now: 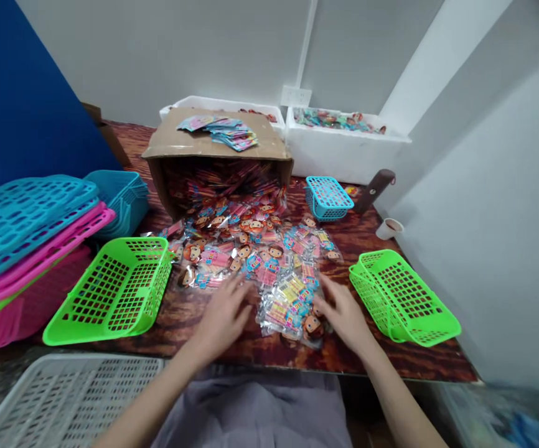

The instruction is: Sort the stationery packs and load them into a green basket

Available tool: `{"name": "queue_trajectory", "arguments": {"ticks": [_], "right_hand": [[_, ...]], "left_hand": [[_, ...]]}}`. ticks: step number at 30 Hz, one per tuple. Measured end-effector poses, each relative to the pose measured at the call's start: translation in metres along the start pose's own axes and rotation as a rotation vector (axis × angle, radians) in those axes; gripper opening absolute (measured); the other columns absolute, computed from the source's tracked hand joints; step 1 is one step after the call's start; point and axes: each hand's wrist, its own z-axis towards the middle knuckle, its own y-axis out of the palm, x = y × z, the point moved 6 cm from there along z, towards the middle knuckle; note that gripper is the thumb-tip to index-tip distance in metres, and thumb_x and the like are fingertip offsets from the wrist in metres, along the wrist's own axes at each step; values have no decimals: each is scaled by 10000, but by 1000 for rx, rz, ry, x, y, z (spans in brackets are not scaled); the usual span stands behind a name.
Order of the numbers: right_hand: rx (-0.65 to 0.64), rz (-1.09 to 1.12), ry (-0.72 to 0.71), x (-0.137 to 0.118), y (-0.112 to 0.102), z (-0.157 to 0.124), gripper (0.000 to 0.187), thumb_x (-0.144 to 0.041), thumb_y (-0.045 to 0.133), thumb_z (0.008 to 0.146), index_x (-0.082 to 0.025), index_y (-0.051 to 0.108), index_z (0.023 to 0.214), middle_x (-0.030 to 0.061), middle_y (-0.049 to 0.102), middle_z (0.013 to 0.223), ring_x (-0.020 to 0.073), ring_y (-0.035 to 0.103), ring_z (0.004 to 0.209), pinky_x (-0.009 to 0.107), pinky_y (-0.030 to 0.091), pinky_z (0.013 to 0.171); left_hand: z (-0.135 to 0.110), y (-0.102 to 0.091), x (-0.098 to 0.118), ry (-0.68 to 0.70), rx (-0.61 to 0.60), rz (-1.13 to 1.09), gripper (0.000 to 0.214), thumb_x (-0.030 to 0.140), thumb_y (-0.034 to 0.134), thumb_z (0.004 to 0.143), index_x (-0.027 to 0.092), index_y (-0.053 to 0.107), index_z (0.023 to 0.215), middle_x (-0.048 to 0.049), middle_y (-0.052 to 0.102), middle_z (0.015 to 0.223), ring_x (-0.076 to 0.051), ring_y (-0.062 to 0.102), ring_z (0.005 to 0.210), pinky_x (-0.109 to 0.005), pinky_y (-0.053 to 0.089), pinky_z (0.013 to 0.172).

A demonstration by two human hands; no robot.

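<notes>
My left hand (pixel 225 314) hovers over or rests on the wooden tabletop, fingers apart and slightly bent, near the spread of packets. It holds nothing that I can see. My right hand (pixel 344 314) is open, its thumb and fingers at the right edge of a small stack of clear packets (pixel 290 302) with yellow and pink sticks and a cartoon head on them. Beyond both hands lies a loose heap of similar packets (pixel 251 233), spilling from a cardboard box (pixel 157 186) laid on its side.
Green baskets stand left (pixel 111 292) and right (pixel 404 298). Stacked coloured baskets (pixel 31 218) fill the far left. Behind are white foam boxes (pixel 344 146). A blue lidded basket (pixel 328 199), a brown cylinder (pixel 374 190) and a paper cup (pixel 389 229) stand at right.
</notes>
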Motion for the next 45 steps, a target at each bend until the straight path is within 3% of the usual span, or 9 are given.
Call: {"name": "queue_trajectory", "arguments": {"ticks": [5,10,16,20,25,29,32,38,45], "right_hand": [[67,-89,112,5,12,34,408,-414,711,743,-157,668,1057,153,605,1091,342,499,1071,451,412,934],[142,51,147,24,-10,40,164,-289,669,690,-220,526,732,23,560,818,218,534,807,335,422,756],[49,278,111,2,-6,17,187,-382,548,855,-198,581,857,58,676,906,218,631,862,338,494,766],[-68,-175,-70,-52,35,-10,52,-196,672,793,-181,651,838,147,566,1363,346,483,1254,491,392,1008],[-51,-469,-88,-48,27,-9,139,-169,584,873,-178,648,996,123,641,1073,317,536,1050,444,427,878],[41,-137,26,-28,6,-4,98,-254,544,893,-189,579,828,88,632,900,271,563,911,399,463,815],[-17,175,-16,-49,31,-24,112,-279,563,871,-220,545,777,80,660,1046,262,591,1019,399,486,902],[8,-1,-59,-84,81,-62,190,-114,452,870,-216,602,925,124,590,1096,284,571,1051,433,493,911],[-247,568,225,-35,74,-51,566,-239,572,717,-213,491,1276,-46,538,739,166,575,660,287,481,630]], "left_hand": [[21,43,57,183,-171,53,490,235,562,928,164,478,1406,-142,470,1507,-303,400,1400,-531,298,1177],[14,36,47,126,-182,197,549,354,717,833,171,532,1316,-137,623,1211,-321,525,1201,-516,322,1120],[-12,28,36,31,-251,151,409,337,746,796,169,545,1111,-118,627,1156,-317,552,1098,-464,428,974],[-21,29,36,-10,-278,140,372,206,661,833,151,495,1162,-120,617,1146,-309,557,1076,-426,455,919],[-34,28,27,-16,-272,68,340,204,618,871,157,455,1167,-112,634,1116,-293,590,1055,-398,468,876],[-34,27,20,-97,-227,19,290,233,602,897,163,453,1136,-103,652,1071,-282,619,1027,-381,479,856],[-31,29,23,-119,-187,-3,473,185,552,903,149,353,1330,-129,632,1173,-279,608,1114,-395,481,914],[-32,33,21,-102,-145,-97,743,96,505,857,141,133,1499,-176,580,1312,-293,546,1249,-451,458,1002],[-31,26,7,-181,-324,-113,221,136,574,832,192,592,1045,-74,682,1045,-248,643,1019,-351,483,865]]}}
